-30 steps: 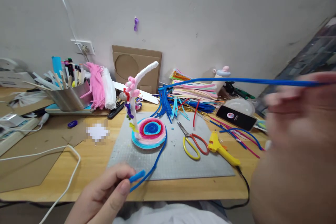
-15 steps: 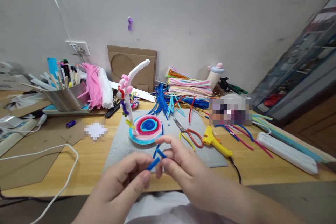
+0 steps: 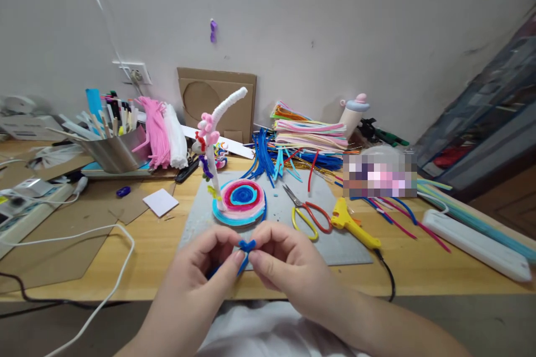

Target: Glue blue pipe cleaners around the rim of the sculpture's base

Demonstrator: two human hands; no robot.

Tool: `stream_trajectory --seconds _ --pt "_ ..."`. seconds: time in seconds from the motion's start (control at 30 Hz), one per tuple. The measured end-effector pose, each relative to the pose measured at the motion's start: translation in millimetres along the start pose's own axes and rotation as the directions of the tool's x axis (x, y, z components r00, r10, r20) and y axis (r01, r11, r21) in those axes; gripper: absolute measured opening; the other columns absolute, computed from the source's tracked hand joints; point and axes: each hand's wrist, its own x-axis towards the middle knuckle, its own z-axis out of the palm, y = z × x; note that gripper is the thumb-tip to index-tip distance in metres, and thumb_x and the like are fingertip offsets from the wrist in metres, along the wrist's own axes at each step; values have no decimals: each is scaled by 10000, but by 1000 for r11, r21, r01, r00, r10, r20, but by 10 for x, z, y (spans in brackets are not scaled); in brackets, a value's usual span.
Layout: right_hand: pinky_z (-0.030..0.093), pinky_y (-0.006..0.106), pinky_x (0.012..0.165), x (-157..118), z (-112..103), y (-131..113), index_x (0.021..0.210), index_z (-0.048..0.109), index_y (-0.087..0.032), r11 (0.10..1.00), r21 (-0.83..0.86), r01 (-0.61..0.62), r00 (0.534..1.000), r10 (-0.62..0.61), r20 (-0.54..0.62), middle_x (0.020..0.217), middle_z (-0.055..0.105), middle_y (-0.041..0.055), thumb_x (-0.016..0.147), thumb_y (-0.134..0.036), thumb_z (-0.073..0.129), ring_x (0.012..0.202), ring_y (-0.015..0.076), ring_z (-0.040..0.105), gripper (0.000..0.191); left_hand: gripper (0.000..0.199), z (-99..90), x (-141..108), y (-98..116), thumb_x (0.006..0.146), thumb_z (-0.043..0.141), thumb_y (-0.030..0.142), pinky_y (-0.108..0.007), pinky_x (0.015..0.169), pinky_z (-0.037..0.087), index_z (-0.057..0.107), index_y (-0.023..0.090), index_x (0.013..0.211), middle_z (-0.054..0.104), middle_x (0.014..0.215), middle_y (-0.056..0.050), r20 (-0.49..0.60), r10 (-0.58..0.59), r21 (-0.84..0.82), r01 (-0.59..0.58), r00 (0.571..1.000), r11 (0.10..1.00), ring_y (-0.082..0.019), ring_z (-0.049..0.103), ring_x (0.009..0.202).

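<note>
A short blue pipe cleaner point(image 3: 247, 245) is pinched between the fingertips of both hands, its upper ends making a small V. My left hand point(image 3: 211, 268) is closed on it, and part of the blue strand runs below the thumb. My right hand point(image 3: 285, 259) grips it from the other side, with thumb and forefinger together. Just beyond the hands sits a round base point(image 3: 240, 201) coiled in blue, red, pink and light blue. From its left side rises a curved white stem point(image 3: 228, 106) carrying small coloured pipe-cleaner shapes.
Scissors point(image 3: 307, 209) and a yellow glue gun point(image 3: 355, 225) lie right of the base on a grey mat point(image 3: 335, 251). Bundles of pipe cleaners point(image 3: 310, 133) are behind. A metal container of sticks point(image 3: 119, 150) stands left, near a white cable point(image 3: 121, 268). A power strip point(image 3: 475, 244) lies right.
My hands have come together, and the blue pipe cleaner now shows a V between the fingertips instead of separate crossing ends. The view has shifted slightly, moving the table's things rightward.
</note>
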Motion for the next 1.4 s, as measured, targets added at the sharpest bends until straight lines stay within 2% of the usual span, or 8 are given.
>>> stream_trajectory --seconds 0.17,0.3,0.47,0.6,0.7,0.9,1.03,1.4 --pt "236 169 391 13 -21 16 753 534 -167 998 50 -24 1000 24 -2 476 449 -99 737 -483 757 403 28 358 387 66 39 2 -11 853 597 305 -151 530 488 623 255 820 617 689 43 13 176 71 -177 984 982 -94 591 611" --pt "220 161 366 20 -40 17 728 540 -164 992 110 -58 998 57 11 447 459 -93 729 -470 755 374 26 340 374 105 60 -12 -25 878 552 165 -155 589 500 596 260 874 585 725 44 45 428 228 -426 903 875 -85 594 655" --pt "163 151 336 21 -62 20 684 544 -160 959 236 -156 984 171 -45 447 464 -84 693 -380 775 351 21 336 319 248 37 -7 -121 876 483 34 -191 609 489 582 197 1035 623 842 -34 249 680 503 -692 690 519 -110 589 705" --pt "163 142 330 11 -89 31 695 566 -150 927 305 -220 972 235 -14 440 477 -77 684 -389 791 352 17 326 328 302 -15 -4 -234 862 471 43 -247 600 479 586 124 1129 665 909 -104 381 743 660 -725 551 198 -167 606 737" --pt "210 136 335 0 -127 53 735 583 -150 931 291 -221 975 218 42 443 510 -67 683 -390 809 364 25 351 334 311 -40 -21 -263 864 476 42 -230 613 478 583 132 1142 660 945 -103 361 736 685 -699 573 208 -154 611 750" --pt "270 138 308 11 -221 31 751 579 -161 952 70 -299 952 293 89 424 519 -78 705 -335 749 326 37 379 248 281 -37 -3 -172 922 456 122 -139 687 511 537 221 1173 614 979 -44 346 537 531 -633 769 564 -88 637 792" --pt "281 139 313 16 -248 -46 696 568 -167 922 -134 -363 928 370 34 393 504 -90 676 -216 677 319 37 381 122 317 -29 18 -143 922 436 149 -151 644 523 550 254 1198 632 952 -31 445 472 515 -649 761 561 -99 650 754" --pt "252 138 311 -39 -212 -15 697 558 -171 907 -268 -324 945 326 -37 389 446 -115 708 -242 697 324 35 379 156 163 -70 29 -155 935 421 146 -167 555 480 560 213 882 649 855 -16 386 544 567 -657 745 497 -98 634 650"
